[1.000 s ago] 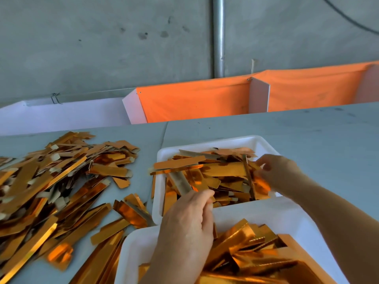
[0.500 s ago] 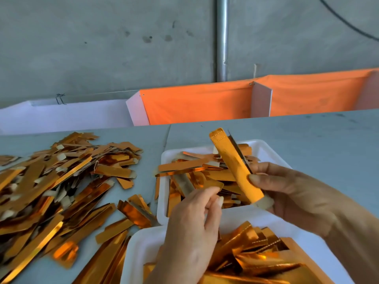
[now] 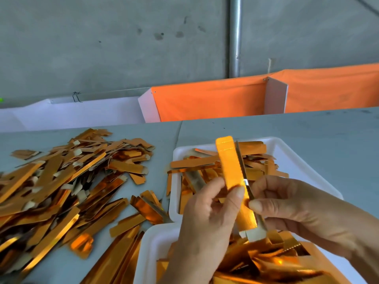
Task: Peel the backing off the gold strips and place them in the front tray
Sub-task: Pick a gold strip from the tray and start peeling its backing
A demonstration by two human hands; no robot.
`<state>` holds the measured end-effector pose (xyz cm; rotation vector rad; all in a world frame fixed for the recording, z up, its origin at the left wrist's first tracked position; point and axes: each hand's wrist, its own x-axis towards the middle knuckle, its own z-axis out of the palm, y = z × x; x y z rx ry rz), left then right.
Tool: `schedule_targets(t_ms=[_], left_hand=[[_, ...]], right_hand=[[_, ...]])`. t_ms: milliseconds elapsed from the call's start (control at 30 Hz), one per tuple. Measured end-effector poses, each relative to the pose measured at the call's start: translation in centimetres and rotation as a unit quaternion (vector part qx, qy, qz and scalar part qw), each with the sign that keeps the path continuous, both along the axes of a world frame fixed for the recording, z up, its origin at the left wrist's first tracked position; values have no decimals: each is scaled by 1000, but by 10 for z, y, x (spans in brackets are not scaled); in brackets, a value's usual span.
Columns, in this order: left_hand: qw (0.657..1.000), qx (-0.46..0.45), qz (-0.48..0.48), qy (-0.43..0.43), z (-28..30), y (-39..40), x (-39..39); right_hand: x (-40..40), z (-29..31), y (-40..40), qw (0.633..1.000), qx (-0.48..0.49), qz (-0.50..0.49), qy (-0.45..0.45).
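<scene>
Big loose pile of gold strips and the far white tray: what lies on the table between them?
Head view: mostly bare grey table separates the loose pile from the far white tray; a few stray gold strips lie nearer the camera.

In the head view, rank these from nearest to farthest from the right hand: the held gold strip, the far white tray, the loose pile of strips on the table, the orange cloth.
From the right hand:
1. Held gold strip: pinched in its fingers, upright between both hands.
2. Far white tray: just behind the hand.
3. Loose pile of strips: across the table to the left.
4. Orange cloth: beyond the table's far edge, by the wall.

Gold strips [image 3: 231,171], white trays [image 3: 287,152], orange cloth [image 3: 209,101].
</scene>
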<state>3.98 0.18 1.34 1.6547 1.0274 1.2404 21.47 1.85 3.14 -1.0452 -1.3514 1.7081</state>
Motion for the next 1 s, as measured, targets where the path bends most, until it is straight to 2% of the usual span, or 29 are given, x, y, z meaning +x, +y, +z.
schedule_targets(t_ms=[100, 233, 367, 500, 733, 800, 867, 1000], left_hand=[[1000, -1, 8, 3, -2, 0, 2], [1000, 5, 2, 7, -2, -1, 3], [1000, 3, 18, 15, -4, 0, 4], [999, 19, 34, 37, -5, 0, 3], [999, -31, 5, 37, -5, 1, 4], [998, -41, 7, 39, -6, 0, 5], [998, -33, 21, 43, -8, 0, 5], [998, -2, 43, 51, -9, 0, 6]], right_hand=[[0, 1, 0, 1000, 22, 7, -18], [-3, 4, -1, 996, 78, -38, -37], [-10, 8, -5, 974, 169, -112, -98], [-17, 8, -9, 949, 218, -157, -164], [-21, 12, -16, 863, 369, -176, -295], [-23, 11, -16, 854, 382, -181, -303], [-23, 11, -16, 852, 384, -190, -302], [-26, 10, -16, 800, 440, -174, -369]])
